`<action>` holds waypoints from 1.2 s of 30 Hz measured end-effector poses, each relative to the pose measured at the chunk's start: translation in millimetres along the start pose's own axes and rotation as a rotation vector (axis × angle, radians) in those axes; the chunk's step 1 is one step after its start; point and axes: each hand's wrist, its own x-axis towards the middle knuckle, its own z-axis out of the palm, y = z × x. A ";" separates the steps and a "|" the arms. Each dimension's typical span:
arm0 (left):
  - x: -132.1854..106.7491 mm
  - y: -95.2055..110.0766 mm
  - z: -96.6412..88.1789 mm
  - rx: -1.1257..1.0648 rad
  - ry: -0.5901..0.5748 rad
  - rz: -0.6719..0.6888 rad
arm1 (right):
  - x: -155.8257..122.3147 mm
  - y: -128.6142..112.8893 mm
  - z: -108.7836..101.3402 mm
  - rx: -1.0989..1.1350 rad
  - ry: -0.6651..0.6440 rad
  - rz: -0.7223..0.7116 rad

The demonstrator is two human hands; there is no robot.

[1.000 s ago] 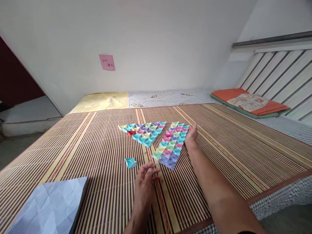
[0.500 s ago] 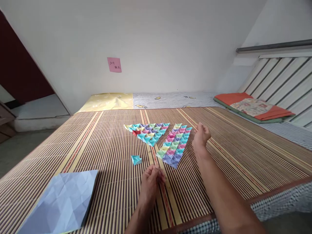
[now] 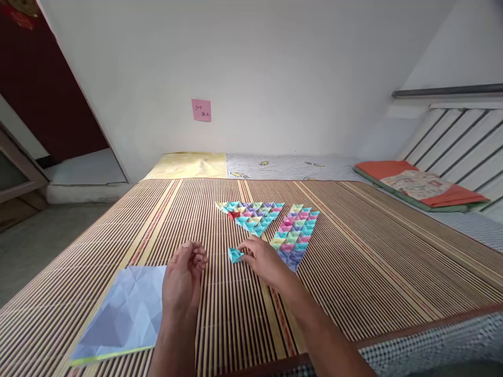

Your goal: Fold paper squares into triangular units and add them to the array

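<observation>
My right hand (image 3: 261,256) pinches the right edge of a small turquoise folded paper piece (image 3: 234,255) on the mat. My left hand (image 3: 186,272) is a little to the left of that piece, fingers loosely curled and apart, with nothing visible in them. Beyond my hands lies a triangular group of coloured folded paper pieces (image 3: 255,213), with a red one near its left side. To its right a slanting block of similar pieces (image 3: 297,230) runs toward me, its near left part hidden behind my right hand.
Creased pale blue-white paper (image 3: 121,309) lies at the left, partly behind my left arm. A striped bamboo mat (image 3: 377,262) covers the bed. Orange-edged folded bedding (image 3: 424,183) rests near the white railing (image 3: 459,141). A pink note (image 3: 201,110) is stuck on the wall.
My right hand has come left from beside the block to the turquoise piece and gripped it. My left hand has moved left and its fingers have loosened. The view has shifted slightly.
</observation>
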 end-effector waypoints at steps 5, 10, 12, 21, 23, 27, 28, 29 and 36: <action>1.4 -1.1 -8.5 0.123 -0.015 0.003 | 2.9 6.2 20.7 -0.190 -0.050 0.078; 2.9 -16.3 -9.6 0.294 -0.061 -0.007 | -5.9 6.6 24.8 -0.261 -0.034 0.103; 5.5 -23.2 -11.8 0.374 -0.070 0.004 | -9.4 5.3 26.2 -0.264 -0.002 0.111; 5.0 -39.8 -13.7 0.629 -0.110 0.087 | -4.1 9.2 36.5 -0.221 0.015 0.110; 5.2 -40.9 -14.4 0.670 -0.105 0.104 | -3.6 9.1 34.3 -0.201 0.010 0.096; 7.1 -39.2 -20.2 0.770 -0.104 0.129 | -5.3 5.3 28.3 -0.161 -0.032 0.067; 7.2 -38.0 -21.9 0.801 -0.112 0.128 | -5.9 4.2 27.2 -0.152 -0.049 0.059; 7.0 -36.9 -23.4 0.833 -0.126 0.123 | -6.5 3.3 26.4 -0.144 -0.065 0.051; 0.5 -35.8 -23.0 0.948 -0.327 0.068 | -10.6 4.0 22.3 -0.128 -0.115 0.050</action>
